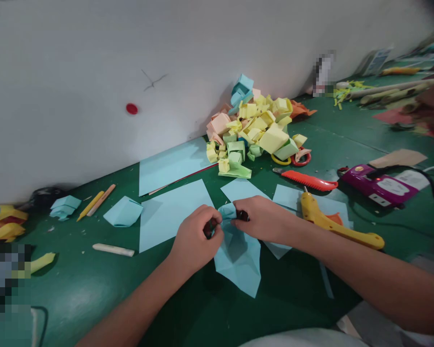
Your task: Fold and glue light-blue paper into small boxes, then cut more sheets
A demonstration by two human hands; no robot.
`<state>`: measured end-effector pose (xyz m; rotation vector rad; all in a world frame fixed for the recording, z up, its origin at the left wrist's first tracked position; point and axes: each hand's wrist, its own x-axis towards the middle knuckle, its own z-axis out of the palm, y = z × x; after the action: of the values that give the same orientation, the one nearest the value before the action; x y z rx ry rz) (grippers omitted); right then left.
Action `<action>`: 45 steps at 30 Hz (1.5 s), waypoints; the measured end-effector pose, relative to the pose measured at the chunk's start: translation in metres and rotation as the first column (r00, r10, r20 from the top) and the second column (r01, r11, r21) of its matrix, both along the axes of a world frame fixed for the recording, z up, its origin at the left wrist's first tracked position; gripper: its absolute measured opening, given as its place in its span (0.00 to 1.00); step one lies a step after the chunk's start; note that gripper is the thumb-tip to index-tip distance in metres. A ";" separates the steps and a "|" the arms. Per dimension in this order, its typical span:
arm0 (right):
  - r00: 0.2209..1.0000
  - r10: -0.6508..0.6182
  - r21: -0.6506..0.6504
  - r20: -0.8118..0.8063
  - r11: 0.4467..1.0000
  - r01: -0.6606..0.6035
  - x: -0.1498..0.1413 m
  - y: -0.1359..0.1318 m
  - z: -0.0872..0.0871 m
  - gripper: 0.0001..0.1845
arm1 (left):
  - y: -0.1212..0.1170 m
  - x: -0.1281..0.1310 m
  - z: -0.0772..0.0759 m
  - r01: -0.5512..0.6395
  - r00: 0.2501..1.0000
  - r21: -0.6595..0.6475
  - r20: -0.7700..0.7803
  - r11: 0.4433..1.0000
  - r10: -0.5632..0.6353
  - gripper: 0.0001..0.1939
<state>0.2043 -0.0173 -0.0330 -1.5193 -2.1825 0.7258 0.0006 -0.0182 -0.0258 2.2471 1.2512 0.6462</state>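
A sheet of light blue paper [240, 262], creased and partly folded, hangs between my two hands above the green table. My left hand [198, 233] pinches its upper left side with the thumb and fingertips. On the other side, my right hand [258, 219] grips the folded top edge, fingers curled. The paper's lower end flares out toward me in a loose point. Flat blue sheets [169, 217] lie just beyond my hands, and a folded blue paper piece [123, 212] rests to the left. A yellow glue gun [342, 226] lies close to my right forearm.
A heap of folded yellow, pink and green paper pieces [264, 127] stands against the white wall [75, 86]. Right of it are a red cutter [309, 180] and a purple power strip [379, 185] with a black cord. Rolled paper sticks [113, 249] lie left.
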 end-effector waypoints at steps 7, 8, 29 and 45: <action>1.000 0.002 -0.005 -0.002 1.000 -0.002 0.000 0.001 -0.002 0.11 | -0.002 -0.001 -0.005 0.037 0.999 0.037 0.021 0.999 -0.038 0.07; 1.000 0.011 -0.007 -0.003 1.000 -0.011 0.000 0.001 -0.001 0.11 | -0.002 -0.001 -0.006 0.042 0.999 0.046 0.014 0.998 -0.043 0.07; 0.992 0.128 0.007 0.019 0.992 -0.128 -0.001 -0.005 0.005 0.07 | 0.000 0.001 -0.008 -0.057 0.998 0.078 0.020 0.995 0.056 0.10; 1.000 0.010 -0.014 0.003 1.000 -0.010 -0.001 -0.001 0.007 0.12 | -0.002 -0.001 -0.010 -0.032 0.991 0.411 -0.103 0.911 0.082 0.02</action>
<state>0.2029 -0.0181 -0.0258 -1.5188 -2.1931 0.7440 0.0001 -0.0199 -0.0355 2.6294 1.3421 0.8772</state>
